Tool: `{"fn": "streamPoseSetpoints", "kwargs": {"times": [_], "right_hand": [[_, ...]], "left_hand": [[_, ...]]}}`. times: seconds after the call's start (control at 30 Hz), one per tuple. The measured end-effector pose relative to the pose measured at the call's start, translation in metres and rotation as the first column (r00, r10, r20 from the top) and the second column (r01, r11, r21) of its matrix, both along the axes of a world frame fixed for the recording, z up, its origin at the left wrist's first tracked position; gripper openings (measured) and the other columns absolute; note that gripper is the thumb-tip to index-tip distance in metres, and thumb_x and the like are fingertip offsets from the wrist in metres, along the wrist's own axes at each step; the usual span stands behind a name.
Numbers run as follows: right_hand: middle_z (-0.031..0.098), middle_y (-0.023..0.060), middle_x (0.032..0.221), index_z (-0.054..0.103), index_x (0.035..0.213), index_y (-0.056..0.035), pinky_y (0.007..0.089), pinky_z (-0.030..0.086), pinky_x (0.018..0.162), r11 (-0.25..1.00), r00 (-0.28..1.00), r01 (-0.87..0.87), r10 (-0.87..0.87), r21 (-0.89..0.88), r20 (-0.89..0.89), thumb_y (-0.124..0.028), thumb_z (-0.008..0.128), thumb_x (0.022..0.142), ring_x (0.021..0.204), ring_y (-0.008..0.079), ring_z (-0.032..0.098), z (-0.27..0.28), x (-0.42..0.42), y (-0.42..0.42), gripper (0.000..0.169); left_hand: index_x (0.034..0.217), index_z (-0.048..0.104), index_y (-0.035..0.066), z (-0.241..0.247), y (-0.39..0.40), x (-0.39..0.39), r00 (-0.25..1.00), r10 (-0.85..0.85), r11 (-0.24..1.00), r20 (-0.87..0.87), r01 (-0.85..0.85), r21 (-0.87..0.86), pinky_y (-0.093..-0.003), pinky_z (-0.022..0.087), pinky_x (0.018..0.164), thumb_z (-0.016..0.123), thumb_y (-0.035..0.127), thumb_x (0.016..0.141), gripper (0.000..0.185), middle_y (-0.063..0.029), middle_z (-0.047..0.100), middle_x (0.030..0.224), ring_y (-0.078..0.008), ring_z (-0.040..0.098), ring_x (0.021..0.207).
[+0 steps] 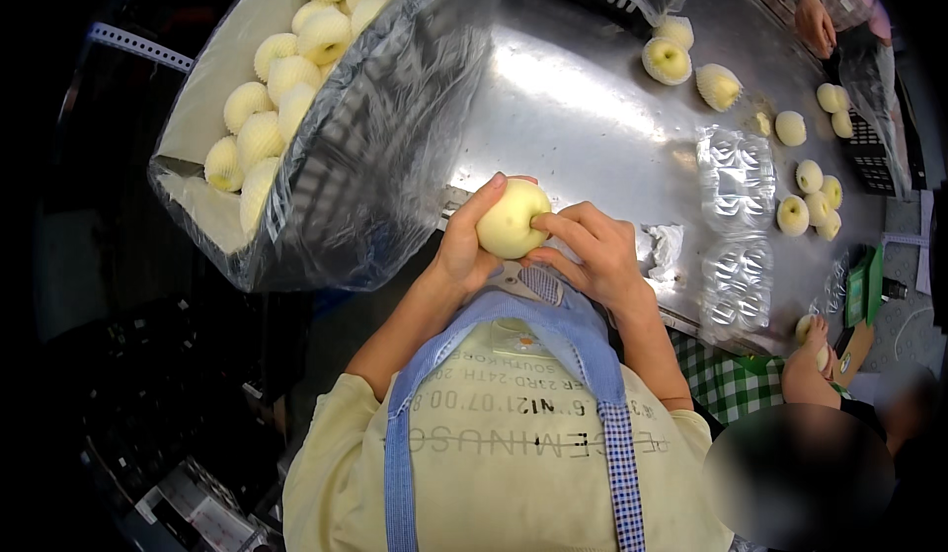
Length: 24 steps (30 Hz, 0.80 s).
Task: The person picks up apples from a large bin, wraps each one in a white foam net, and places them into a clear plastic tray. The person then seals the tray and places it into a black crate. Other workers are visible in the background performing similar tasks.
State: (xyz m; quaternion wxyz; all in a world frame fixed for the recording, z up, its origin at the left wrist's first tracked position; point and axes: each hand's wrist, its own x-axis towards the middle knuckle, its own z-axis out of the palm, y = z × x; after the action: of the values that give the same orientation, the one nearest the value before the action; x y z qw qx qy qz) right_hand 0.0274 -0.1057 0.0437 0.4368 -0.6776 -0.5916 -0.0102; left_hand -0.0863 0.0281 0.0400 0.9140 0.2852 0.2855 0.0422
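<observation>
A pale yellow apple [511,226], bare of any foam net, sits in my left hand [465,245], thumb on top and fingers behind. It has a faint brownish spot on its skin. My right hand [606,256] holds the apple's other side, its index fingertip at the stem hollow and its thumb at the lower edge. Left of my hands stands a black crate with a clear plastic liner [378,130], where several pale fruits in foam nets [259,141] lie on white lining. A crumpled white tissue [664,248] rests right of my right hand.
On the metal table [548,137], clear plastic clamshell trays [735,182] stand at the right. Netted apples [717,87] and several more apples [811,204] lie beyond. A co-worker's hand [815,26] shows at upper right; another person's hand [811,352] holds fruit at lower right.
</observation>
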Motion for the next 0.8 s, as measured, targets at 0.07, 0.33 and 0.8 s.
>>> {"fn": "streamPoseSetpoints", "kwargs": {"times": [0.07,0.33,0.8], "right_hand": [[0.054,0.0016,0.07,0.064,0.092,-0.0116,0.0272,0.042,0.045,0.998,0.999,-0.036,0.034,-0.052,-0.041,-0.027,0.076,0.067,0.054,0.016,0.054,0.003,-0.001,0.001,0.032],[0.052,0.0018,0.068,0.062,0.085,-0.0114,0.0283,0.04,0.046,0.987,0.989,-0.121,0.11,-0.107,-0.1,-0.026,0.076,0.067,0.056,0.0168,0.053,-0.002,0.002,0.003,0.028],[0.061,0.0059,0.073,0.065,0.079,-0.0043,0.0283,0.047,0.056,0.998,0.933,0.017,0.004,0.054,-0.359,-0.003,0.073,0.069,0.063,0.0193,0.061,-0.001,-0.006,0.004,0.013]], "left_hand": [[0.118,0.051,0.004,-0.003,0.001,-0.002,1.0,-0.012,1.0,-0.008,0.012,0.026,-0.0331,0.051,0.07,0.039,0.043,0.093,0.047,-0.0137,0.06,0.103,-0.0213,0.06,0.091],[0.117,0.051,0.004,-0.011,0.006,-0.006,0.998,-0.063,0.991,-0.025,0.065,0.117,-0.033,0.051,0.066,0.041,0.04,0.093,0.044,-0.0129,0.06,0.099,-0.0205,0.06,0.085],[0.13,0.04,0.004,-0.013,0.014,-0.006,0.985,-0.057,0.995,0.16,0.069,-0.071,-0.0364,0.052,0.063,0.043,0.044,0.09,0.057,-0.0195,0.054,0.115,-0.0268,0.059,0.095]]}}
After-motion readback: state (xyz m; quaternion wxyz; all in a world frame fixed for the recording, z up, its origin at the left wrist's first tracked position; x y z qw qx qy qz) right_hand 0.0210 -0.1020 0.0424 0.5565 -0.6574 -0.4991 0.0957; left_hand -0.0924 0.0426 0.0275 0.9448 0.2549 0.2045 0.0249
